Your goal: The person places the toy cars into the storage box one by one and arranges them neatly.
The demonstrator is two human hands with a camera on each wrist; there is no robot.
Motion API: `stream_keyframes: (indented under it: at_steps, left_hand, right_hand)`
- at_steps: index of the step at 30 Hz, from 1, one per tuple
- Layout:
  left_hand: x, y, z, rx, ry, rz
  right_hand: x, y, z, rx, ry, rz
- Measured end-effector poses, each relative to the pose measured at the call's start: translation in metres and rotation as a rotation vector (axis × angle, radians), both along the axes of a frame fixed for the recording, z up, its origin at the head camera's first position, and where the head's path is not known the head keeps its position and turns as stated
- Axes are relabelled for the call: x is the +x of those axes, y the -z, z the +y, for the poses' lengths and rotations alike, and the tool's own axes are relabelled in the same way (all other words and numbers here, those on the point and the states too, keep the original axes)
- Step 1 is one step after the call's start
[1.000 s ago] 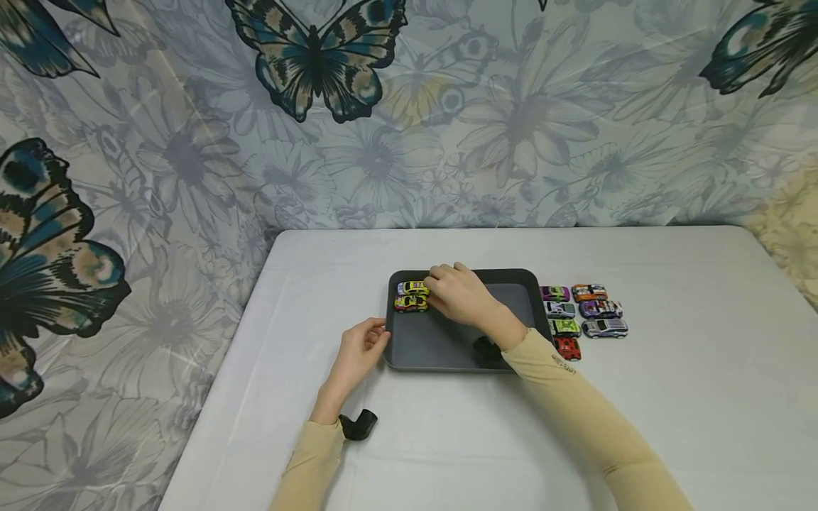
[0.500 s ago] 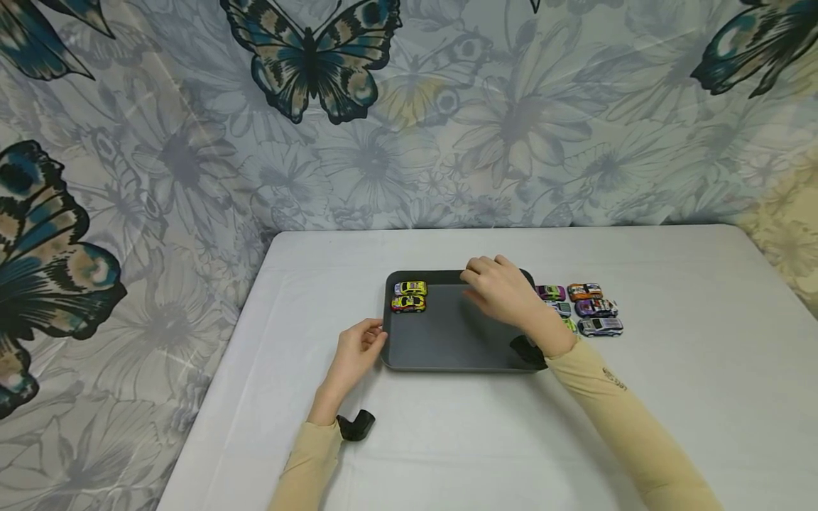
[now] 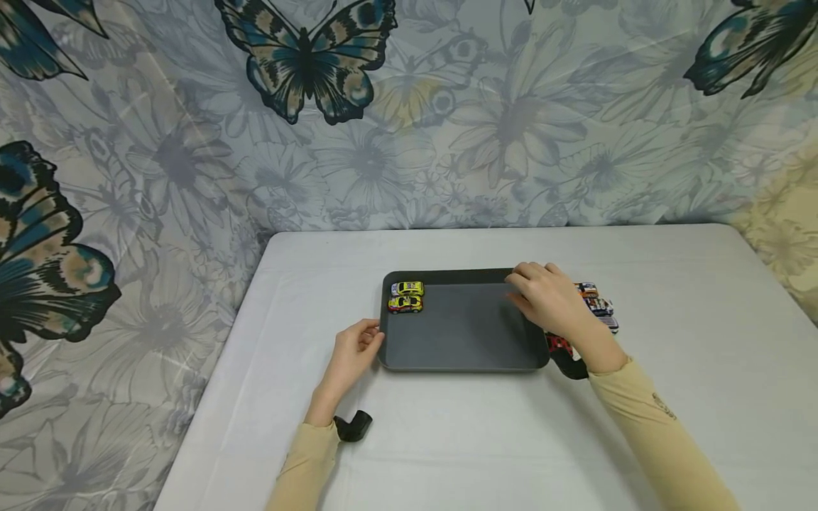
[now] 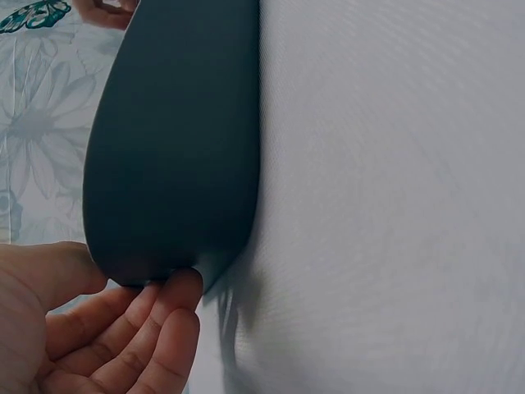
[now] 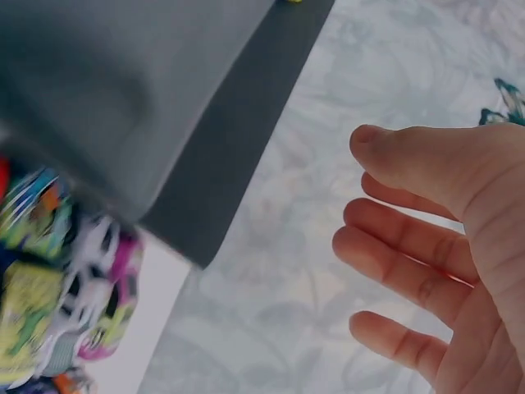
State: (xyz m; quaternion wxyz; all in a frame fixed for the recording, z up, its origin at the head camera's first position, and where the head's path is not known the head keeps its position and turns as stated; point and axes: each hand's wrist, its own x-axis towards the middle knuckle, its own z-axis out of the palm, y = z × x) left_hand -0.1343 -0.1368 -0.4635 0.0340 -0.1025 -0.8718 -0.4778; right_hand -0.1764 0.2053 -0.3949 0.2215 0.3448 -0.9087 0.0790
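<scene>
A dark grey rectangular tray (image 3: pixel 473 330) lies on the table, with two yellow toy cars (image 3: pixel 407 289) side by side in its back left corner. My left hand (image 3: pixel 353 349) holds the tray's left end, and in the left wrist view the thumb and fingertips (image 4: pixel 182 287) meet at its rim. Over the tray's right end is my right hand (image 3: pixel 549 299). The right wrist view shows that hand (image 5: pixel 435 254) with fingers spread and nothing between them. Close to the tray's right side are more toy cars, among them a red car (image 3: pixel 559 343), partly hidden by the right hand and wrist.
A white cloth covers the table (image 3: pixel 447 440). Behind it hangs a fabric backdrop (image 3: pixel 377 170) printed with butterflies and flowers. In the right wrist view, several colourful toy cars (image 5: pixel 33 304) crowd together beside the tray corner.
My right hand has moved right, from beside the yellow cars across the tray to its right end, leaving them in the tray. The left hand stays at the left rim.
</scene>
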Motion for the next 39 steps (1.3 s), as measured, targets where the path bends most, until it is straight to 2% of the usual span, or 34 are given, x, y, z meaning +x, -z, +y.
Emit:
stream_keyframes:
  at_steps: [20,30,39]
  left_hand:
    - [-0.001,0.002,0.001,0.004,0.004,0.010]
    - [-0.001,0.002,0.000,-0.003,0.001,0.003]
    - [0.000,0.000,0.000,-0.002,-0.002,-0.002]
  right_hand:
    - [0.026,0.015,0.063,-0.035,0.067,0.004]
    - [0.036,0.027,0.090,-0.025,0.148,-0.045]
    - [0.041,0.038,0.108,-0.013,0.179,-0.080]
